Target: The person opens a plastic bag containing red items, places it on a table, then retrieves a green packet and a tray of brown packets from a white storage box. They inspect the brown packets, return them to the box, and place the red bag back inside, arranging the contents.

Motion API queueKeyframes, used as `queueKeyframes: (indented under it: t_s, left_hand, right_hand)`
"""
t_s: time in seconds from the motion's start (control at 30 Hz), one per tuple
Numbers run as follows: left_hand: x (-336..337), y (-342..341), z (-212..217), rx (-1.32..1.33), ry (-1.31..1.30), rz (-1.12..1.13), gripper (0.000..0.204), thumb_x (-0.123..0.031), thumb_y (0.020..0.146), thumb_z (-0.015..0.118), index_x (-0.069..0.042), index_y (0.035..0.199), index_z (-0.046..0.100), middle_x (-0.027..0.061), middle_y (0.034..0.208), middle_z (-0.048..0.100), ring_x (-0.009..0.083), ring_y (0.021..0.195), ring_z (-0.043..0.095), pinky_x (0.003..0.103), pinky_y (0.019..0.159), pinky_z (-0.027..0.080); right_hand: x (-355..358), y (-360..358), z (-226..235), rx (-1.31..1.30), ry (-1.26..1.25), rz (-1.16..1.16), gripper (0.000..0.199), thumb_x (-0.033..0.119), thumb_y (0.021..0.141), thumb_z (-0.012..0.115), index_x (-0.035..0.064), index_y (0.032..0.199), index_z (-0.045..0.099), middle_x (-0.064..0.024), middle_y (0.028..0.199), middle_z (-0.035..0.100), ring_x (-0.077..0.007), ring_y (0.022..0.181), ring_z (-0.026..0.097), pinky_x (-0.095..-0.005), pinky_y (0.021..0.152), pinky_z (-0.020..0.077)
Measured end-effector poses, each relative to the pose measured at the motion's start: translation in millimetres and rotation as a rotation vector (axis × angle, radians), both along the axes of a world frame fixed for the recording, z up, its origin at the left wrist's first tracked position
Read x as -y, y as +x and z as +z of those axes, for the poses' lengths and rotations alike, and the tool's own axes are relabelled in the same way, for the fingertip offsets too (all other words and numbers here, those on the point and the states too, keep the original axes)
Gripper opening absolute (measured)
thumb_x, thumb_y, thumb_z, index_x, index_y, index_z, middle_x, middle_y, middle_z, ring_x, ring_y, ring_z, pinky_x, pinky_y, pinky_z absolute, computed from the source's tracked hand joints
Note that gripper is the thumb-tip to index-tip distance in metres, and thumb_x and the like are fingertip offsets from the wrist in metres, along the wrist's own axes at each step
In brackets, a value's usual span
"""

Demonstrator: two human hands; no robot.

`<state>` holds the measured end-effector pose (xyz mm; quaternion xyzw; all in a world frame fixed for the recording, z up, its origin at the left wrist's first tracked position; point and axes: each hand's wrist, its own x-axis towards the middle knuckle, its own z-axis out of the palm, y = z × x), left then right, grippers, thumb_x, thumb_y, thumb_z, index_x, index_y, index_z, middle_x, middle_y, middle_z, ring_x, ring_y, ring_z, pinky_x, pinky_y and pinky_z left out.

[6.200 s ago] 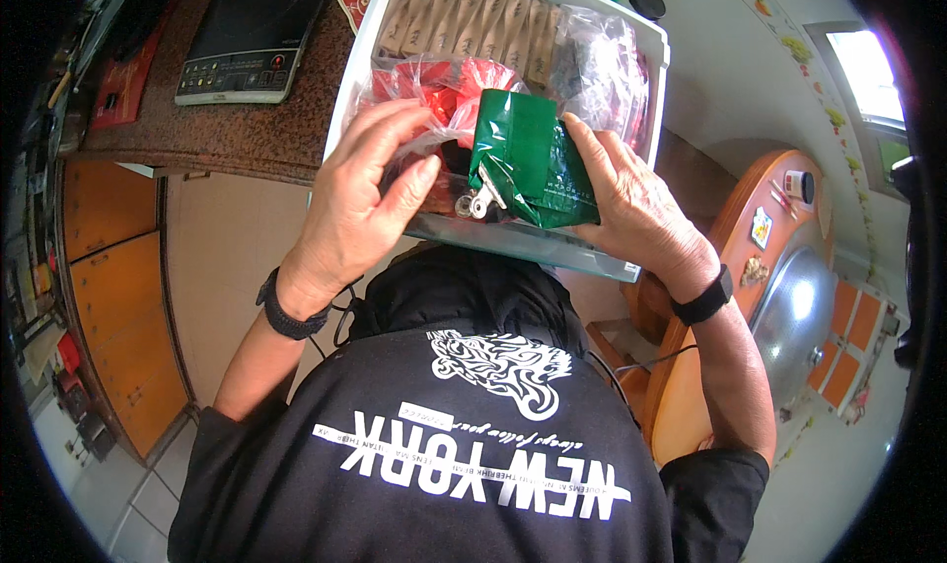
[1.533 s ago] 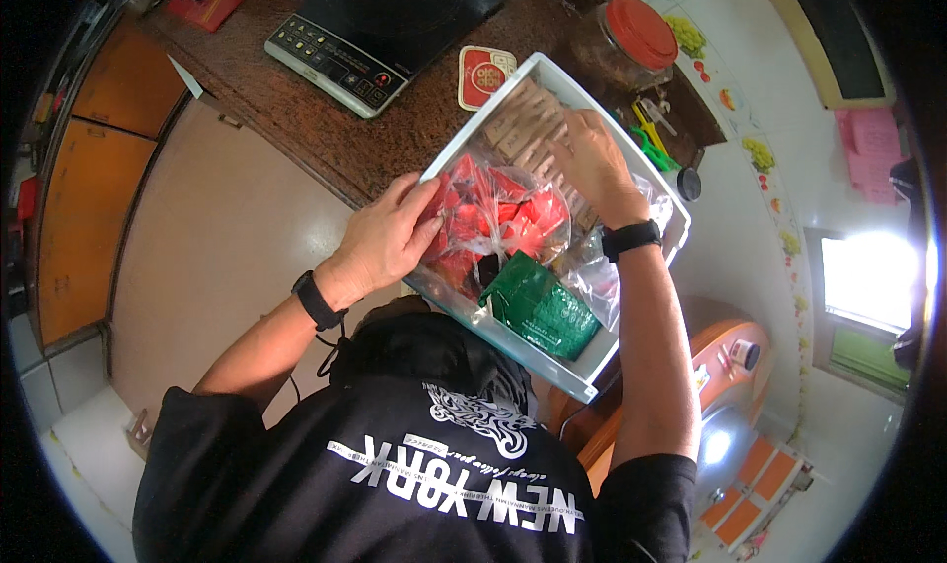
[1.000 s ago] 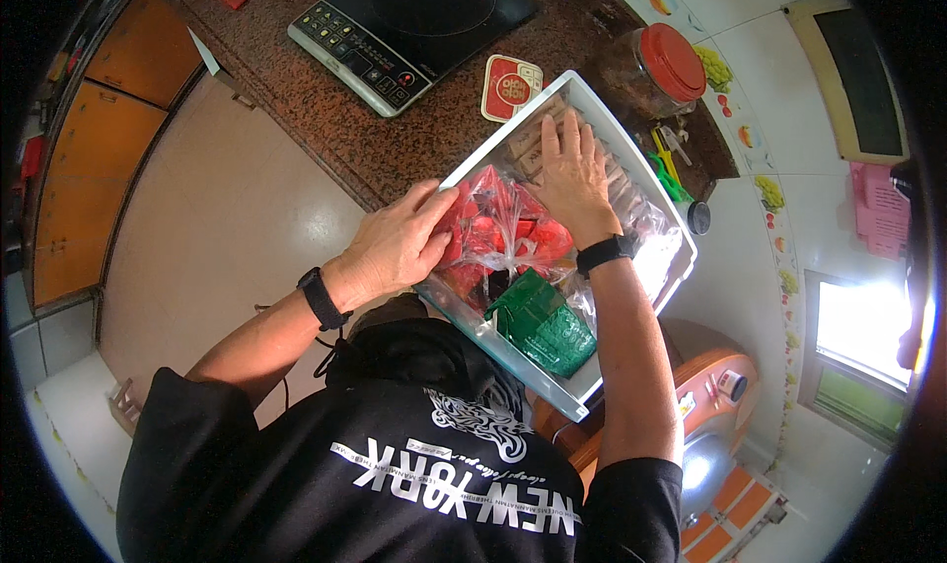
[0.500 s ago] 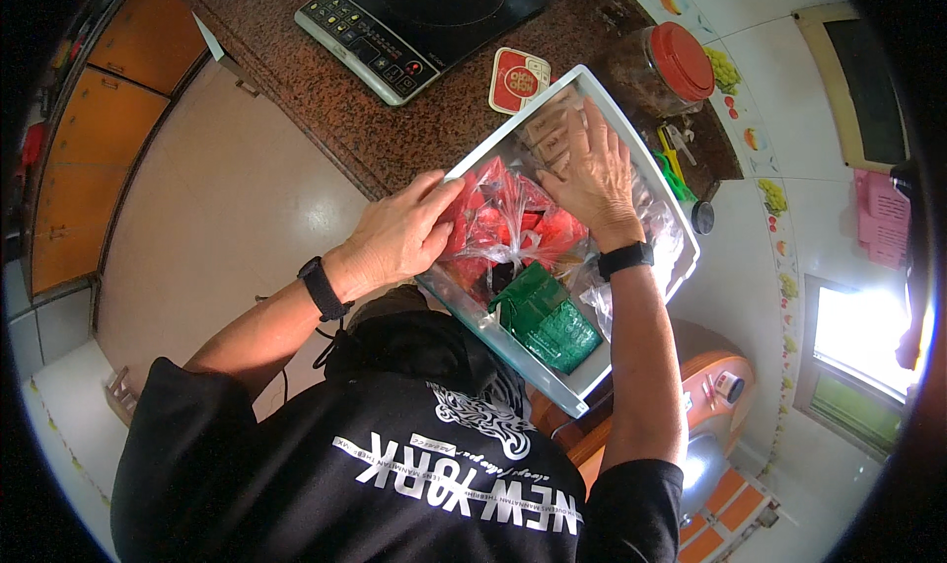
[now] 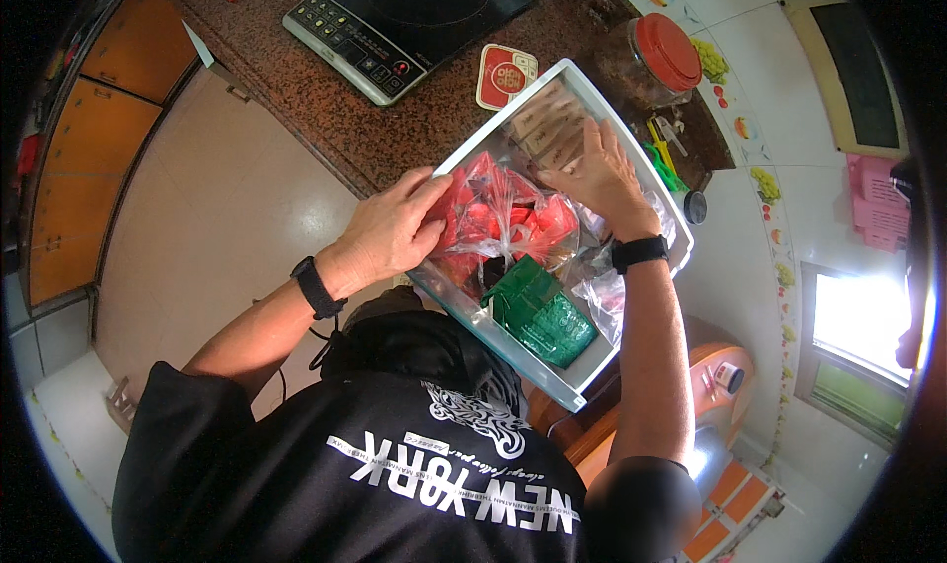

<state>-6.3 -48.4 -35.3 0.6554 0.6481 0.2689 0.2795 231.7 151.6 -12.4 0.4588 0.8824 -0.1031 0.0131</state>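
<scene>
Nearest to the person, a green pouch (image 5: 541,311) lies in the near corner of a clear plastic bin (image 5: 631,351), apart from both hands. Just beyond it sits a knotted clear bag of red packets (image 5: 498,218), filling the middle of the bin. The left hand (image 5: 390,232) lies flat against that bag's left side by the bin's rim, fingers extended and pressing rather than closed around anything. The right hand (image 5: 602,173) reaches to the far end, palm down with fingers spread on a stack of brown sachets (image 5: 547,129); whether it has pinched one I cannot tell, as the fingertips hide the contact. Loose clear wrappers (image 5: 602,297) lie crumpled along the right wall.

This looks like sorting through the bin's contents, with the left hand holding the red bag aside while the right works at the sachets. The next move probably calls for the right fingers to close on the sachets and lift them clear of the wall.

Farther off, on the speckled brown table (image 5: 395,139), stand a red-lidded jar (image 5: 656,55), a red-and-white coaster (image 5: 506,76) and an induction cooktop (image 5: 404,20).
</scene>
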Motion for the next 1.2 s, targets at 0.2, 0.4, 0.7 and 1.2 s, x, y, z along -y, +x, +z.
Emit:
queueKeyframes:
  t_s: [0.2,0.4,0.7,1.2]
  left_hand:
    - [-0.1,0.5,-0.6,-0.001,0.014,0.006,0.057,-0.021,0.088,0.064,-0.005,0.141,0.049,0.0211,0.138,0.052,0.0415,0.106,0.064,0.046,0.087,0.056]
    - [-0.5,0.8,-2.1,-0.020,0.040,0.001,0.055,-0.021,0.089,0.064,-0.005,0.139,0.051,0.0223,0.137,0.053,0.0421,0.108,0.063,0.046,0.088,0.055]
    - [-2.7,0.3,0.1,0.068,0.010,0.002,0.053,-0.013,0.088,0.067,-0.003,0.138,0.052,0.0226,0.137,0.052,0.0417,0.119,0.059,0.044,0.098,0.051]
    - [-38.3,-37.3,29.5,0.194,-0.118,-0.036,0.051,-0.018,0.097,0.065,0.001,0.141,0.049,0.0225,0.133,0.059,0.0293,0.111,0.065,0.038,0.087,0.055]
  right_hand:
    - [14.5,-7.9,-12.3,0.084,0.067,-0.072,0.100,0.040,0.070,0.086,-0.0010,0.146,0.036,-0.0274,0.152,0.033,-0.0449,0.139,0.035,-0.0562,0.109,0.0389]
    - [16.6,-2.6,-17.6,0.041,0.042,-0.098,0.098,0.039,0.071,0.086,-0.0008,0.145,0.037,-0.0261,0.153,0.033,-0.0453,0.139,0.034,-0.0587,0.108,0.0393]
    - [50.0,12.1,13.6,-0.241,-0.315,-0.001,0.069,0.044,0.095,0.062,-0.0040,0.143,0.046,-0.0314,0.150,0.040,-0.0443,0.140,0.040,-0.0480,0.115,0.0354]
    - [110.1,136.3,56.4,-0.320,-0.025,-0.296,0.042,0.016,0.092,0.070,-0.0031,0.128,0.059,-0.0217,0.132,0.060,-0.0389,0.120,0.059,-0.0426,0.101,0.0486]
